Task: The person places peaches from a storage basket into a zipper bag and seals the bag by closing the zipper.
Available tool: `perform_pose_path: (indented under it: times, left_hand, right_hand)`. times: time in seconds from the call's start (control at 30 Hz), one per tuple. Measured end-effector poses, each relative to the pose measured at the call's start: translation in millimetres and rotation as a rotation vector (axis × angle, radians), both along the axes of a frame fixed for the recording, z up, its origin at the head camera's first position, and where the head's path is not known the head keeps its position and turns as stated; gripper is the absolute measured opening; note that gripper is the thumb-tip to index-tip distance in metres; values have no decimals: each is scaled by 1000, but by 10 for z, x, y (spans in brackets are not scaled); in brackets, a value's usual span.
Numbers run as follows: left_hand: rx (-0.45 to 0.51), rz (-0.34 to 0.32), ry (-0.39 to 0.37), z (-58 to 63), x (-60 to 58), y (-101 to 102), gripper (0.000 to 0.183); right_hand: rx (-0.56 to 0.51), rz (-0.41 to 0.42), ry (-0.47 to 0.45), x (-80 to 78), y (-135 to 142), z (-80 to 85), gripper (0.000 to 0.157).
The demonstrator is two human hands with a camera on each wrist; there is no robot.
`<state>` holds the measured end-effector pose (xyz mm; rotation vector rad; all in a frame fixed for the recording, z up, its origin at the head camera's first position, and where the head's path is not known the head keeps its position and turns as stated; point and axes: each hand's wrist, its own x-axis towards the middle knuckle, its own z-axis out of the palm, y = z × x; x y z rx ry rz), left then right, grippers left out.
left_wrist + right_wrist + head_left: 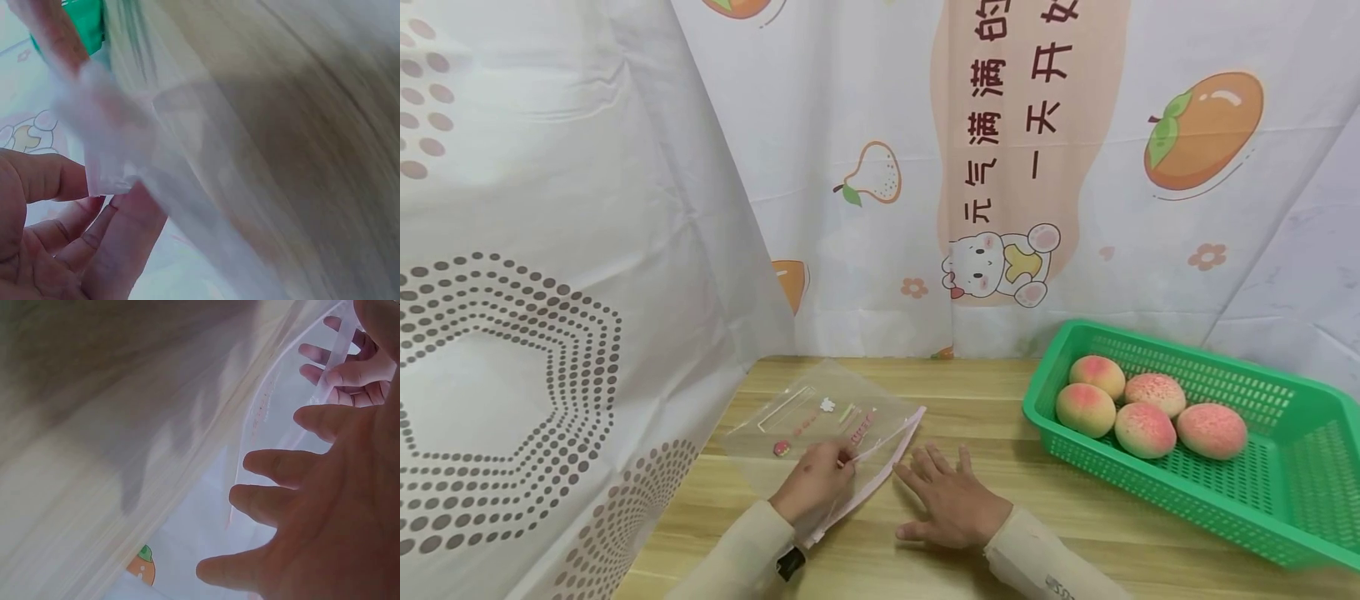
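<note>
My left hand (816,479) pinches the bag (808,417), thumb against fingers; my right hand (957,502) has fingers spread, holding nothing, bag just left of them. Basket (1311,454) of peaches (1145,430) well right of those fingers.

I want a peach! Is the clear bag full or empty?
Empty: the bag looks flat, showing only printed pictures; five peaches sit in the green basket.

See-through zip bag (816,423), pretty thin plastic, lying at a slant on the counter (985,408). Cute little pink-and-white prints, pinkish zip strip (883,475) down one edge, left fingers (128,234) pinching it.
</note>
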<state>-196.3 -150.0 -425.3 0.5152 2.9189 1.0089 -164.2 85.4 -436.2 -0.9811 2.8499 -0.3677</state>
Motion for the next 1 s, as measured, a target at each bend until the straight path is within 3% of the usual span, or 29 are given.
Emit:
perform_pose_path:
  times: [0.17, 0.47, 1.0]
  left_hand:
    - [138, -51, -61, -5, -25, -17, 6]
    - [363, -25, -212, 50, -19, -11, 7]
    - [501, -12, -213, 179, 26, 51, 9]
  right_hand:
    - [0, 19, 27, 0, -27, -15, 82]
    - [-11, 34, 52, 5, -36, -2, 76]
    - [-60, 102, 109, -32, -28, 21, 58]
